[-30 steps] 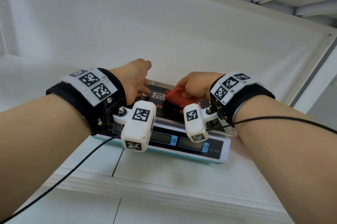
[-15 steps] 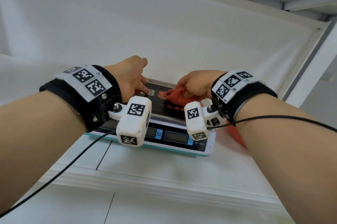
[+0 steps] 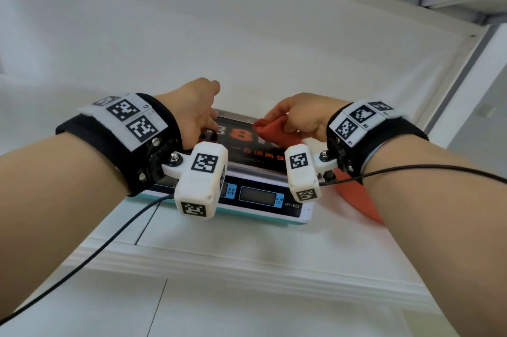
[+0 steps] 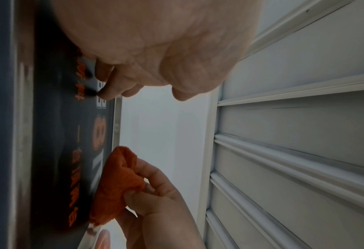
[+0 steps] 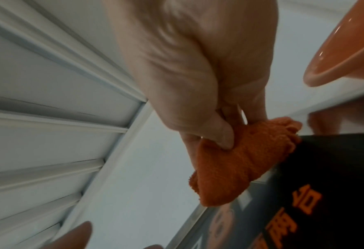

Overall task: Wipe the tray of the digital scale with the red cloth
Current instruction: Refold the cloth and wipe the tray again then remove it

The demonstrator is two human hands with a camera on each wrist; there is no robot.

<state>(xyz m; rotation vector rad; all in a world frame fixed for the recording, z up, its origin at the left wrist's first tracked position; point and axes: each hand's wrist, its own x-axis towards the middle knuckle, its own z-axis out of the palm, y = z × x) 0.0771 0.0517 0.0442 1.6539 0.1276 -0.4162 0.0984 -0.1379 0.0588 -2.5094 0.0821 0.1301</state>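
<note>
Red terry cloth (image 3: 277, 132), bunched in your right hand (image 3: 304, 115), sits on the far right part of the scale's dark printed tray (image 3: 247, 156) in the head view, while your left hand (image 3: 196, 114) rests its fingertips on the tray's far left side. The digital scale (image 3: 260, 199) stands on a white surface (image 3: 247, 240), its blank displays facing you, and an orange dish (image 3: 356, 196) lies just beside its right end, partly behind your forearm. Keep that bracing hand down, so the scale does not slide as you sweep.

From the left wrist, your left fingers (image 4: 110, 91) curl down and press the tray near its far rim (image 4: 117, 118), holding nothing. The cloth (image 4: 117, 185) touches the tray further along, with printed surface bare between the two hands. Judged from that, the next pass should run toward your left hand.

From the right wrist, your thumb (image 5: 219, 133) and fingers pinch the cloth (image 5: 236, 161) into a wad that overhangs the tray's metal edge (image 5: 200, 217). Flatten the wad for broader contact, draw it inward off the rim, and mind the orange dish (image 5: 345, 50) close by.
</note>
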